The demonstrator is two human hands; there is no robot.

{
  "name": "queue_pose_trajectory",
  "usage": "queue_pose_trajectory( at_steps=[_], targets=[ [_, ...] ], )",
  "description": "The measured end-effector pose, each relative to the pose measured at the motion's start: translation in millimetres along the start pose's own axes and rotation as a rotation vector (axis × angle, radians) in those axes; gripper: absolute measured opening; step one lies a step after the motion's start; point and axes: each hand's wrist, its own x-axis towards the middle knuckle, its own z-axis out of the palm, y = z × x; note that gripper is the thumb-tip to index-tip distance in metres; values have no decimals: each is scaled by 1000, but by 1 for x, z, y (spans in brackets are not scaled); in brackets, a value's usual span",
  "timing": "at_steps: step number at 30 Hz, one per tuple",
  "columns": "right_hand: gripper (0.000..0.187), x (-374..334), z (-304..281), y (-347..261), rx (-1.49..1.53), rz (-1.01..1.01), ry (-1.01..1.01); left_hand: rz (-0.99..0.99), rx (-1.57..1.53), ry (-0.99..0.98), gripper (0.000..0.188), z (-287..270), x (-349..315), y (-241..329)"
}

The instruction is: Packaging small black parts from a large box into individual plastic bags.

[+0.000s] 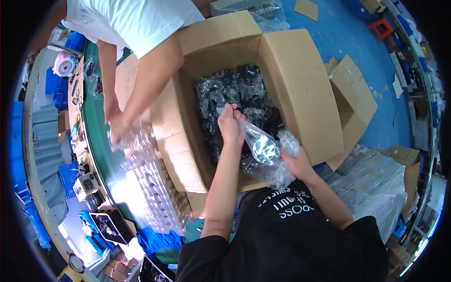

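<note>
Over the open cardboard box [300, 84], both my hands hold a clear plastic bag [287, 143] with a shiny, round, silvery part [266, 148] inside. My left hand [230, 126] is closed in a fist on the bag's narrow, twisted end. Lower and to the right, my right hand [297, 162] grips the bunched plastic beside the round part; some of its fingers are hidden behind the film. Beneath them in the box lie several black items [235, 87] wrapped in clear plastic, packed close together. Their exact kind cannot be made out.
At the left, a co-worker in a white shirt [136, 21] has blurred hands [116, 123] over clear moulded plastic trays [157, 199] on a green bench [96, 127]. Flattened cardboard [354, 94] lies on the blue floor [324, 40]. A film-wrapped stack [369, 178] stands to my right.
</note>
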Motion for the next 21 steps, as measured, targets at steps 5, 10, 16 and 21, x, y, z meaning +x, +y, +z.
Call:
queue_pose_trajectory(
  at_steps=[5,10,16,21],
  targets=[
    [19,-5,4,-3,310,281,69,-24,-192,151,32,20,4,-6],
    [17,0,0,-1,-60,237,33,-37,-321,102,32,9,2,-17],
    [12,11,-11,19,-2,132,131,-194,-452,-56,32,1,19,-18],
    [8,1,-17,-37,-106,-118,-6,-49,-3,314,27,-98,83,-14]
  ],
)
